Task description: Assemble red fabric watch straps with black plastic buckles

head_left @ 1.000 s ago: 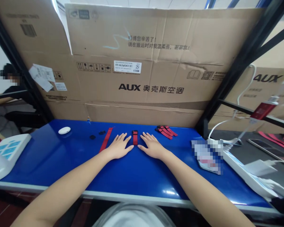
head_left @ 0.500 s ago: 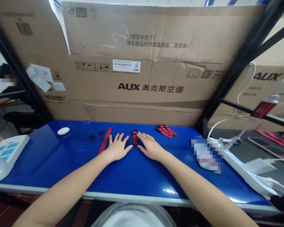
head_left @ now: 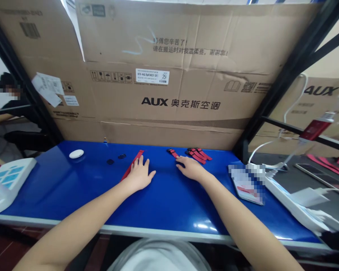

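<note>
On the blue table, my left hand (head_left: 139,174) lies over a long flat red strap (head_left: 127,171) with its fingers spread. The strap's upper end shows past my fingertips, and part of it is hidden under the hand. My right hand (head_left: 192,168) has its fingers bent at the lower end of a short red strap with a black buckle (head_left: 173,153); that end is hidden under the fingertips. Just beyond this hand is a small pile of similar red buckled straps (head_left: 198,154).
Two small black pieces, a flat square (head_left: 110,162) and a buckle (head_left: 121,156), lie left of the long strap. A white round object (head_left: 76,154) is farther left. A phone (head_left: 247,188) and a white power strip (head_left: 292,203) lie right. Cardboard (head_left: 169,124) walls off the back.
My right hand has moved right, and the short buckled strap has shifted with it and tilted, closer to the pile. Under my left hand, the long strap has shifted right and leans more.
</note>
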Demonstrator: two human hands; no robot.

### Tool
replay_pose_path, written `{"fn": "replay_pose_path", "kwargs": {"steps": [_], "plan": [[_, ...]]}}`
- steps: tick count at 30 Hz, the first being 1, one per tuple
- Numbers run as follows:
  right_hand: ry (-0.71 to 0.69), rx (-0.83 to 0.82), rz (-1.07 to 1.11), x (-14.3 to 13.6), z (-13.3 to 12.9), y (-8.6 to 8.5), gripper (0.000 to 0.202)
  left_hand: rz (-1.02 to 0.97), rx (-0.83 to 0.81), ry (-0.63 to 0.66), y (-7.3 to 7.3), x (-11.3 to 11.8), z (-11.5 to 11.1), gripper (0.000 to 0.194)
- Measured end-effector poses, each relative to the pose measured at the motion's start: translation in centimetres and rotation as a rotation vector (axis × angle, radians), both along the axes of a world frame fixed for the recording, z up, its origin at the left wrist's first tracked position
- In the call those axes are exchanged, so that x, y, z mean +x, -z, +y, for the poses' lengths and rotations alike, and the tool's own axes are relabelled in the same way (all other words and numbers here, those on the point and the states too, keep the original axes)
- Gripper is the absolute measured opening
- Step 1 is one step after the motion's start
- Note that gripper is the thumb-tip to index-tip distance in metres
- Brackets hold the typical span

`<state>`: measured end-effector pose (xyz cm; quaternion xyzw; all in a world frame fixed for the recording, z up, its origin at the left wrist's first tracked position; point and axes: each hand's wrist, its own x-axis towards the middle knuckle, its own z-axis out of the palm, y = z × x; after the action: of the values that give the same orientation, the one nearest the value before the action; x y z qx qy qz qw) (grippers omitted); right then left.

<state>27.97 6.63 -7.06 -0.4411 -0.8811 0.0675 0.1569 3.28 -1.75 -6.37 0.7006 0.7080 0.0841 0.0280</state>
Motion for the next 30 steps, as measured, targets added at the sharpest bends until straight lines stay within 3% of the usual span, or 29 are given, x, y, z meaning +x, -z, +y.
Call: {"fn": "replay_pose_path", "kwargs": {"steps": [4, 8, 10, 15, 18, 21, 25, 28, 30], "plan": [[0.256, -0.074, -0.057, 2.3, 1.3, -0.8, 0.038, 0.020, 0.029, -0.032, -0.1, 0.0, 0.2, 0.071], [0.374, -0.073, -0.146, 2.8, 1.2, -1.3, 0.036, -0.055, 0.050, 0.180, -0.3, 0.3, -0.1, 0.064], [0.295, -0.004, -0.118, 2.2, 0.6, -1.2, 0.037, -0.120, 0.024, 0.325, -0.4, 0.8, -0.5, 0.059], [-0.161, 0.033, 0.164, -0.9, -1.7, -0.2, 0.043, -0.279, -0.014, 0.563, -0.1, 2.2, -1.0, 0.050], [-0.204, -0.018, 0.183, -2.3, -2.5, 0.0, 0.031, -0.372, 0.078, 0.597, -0.2, 1.9, 0.0, 0.046], [-0.155, -0.116, 0.199, -2.1, -2.3, 0.0, 0.020, -0.368, 0.202, 0.430, -1.1, -0.2, 1.7, 0.036], [-0.145, -0.274, 0.269, -0.7, -1.4, -0.4, 0.010, -0.070, 0.262, 0.011, -2.7, -5.2, 3.3, 0.031], [-0.097, -0.136, 0.319, 0.2, -1.1, -1.0, 0.007, 0.104, 0.183, -0.302, -3.0, -8.4, 3.7, 0.042], [-0.104, -0.040, 0.267, 0.5, -1.3, -1.5, 0.010, 0.124, 0.091, -0.412, -2.9, -9.8, 4.1, 0.048]]}}
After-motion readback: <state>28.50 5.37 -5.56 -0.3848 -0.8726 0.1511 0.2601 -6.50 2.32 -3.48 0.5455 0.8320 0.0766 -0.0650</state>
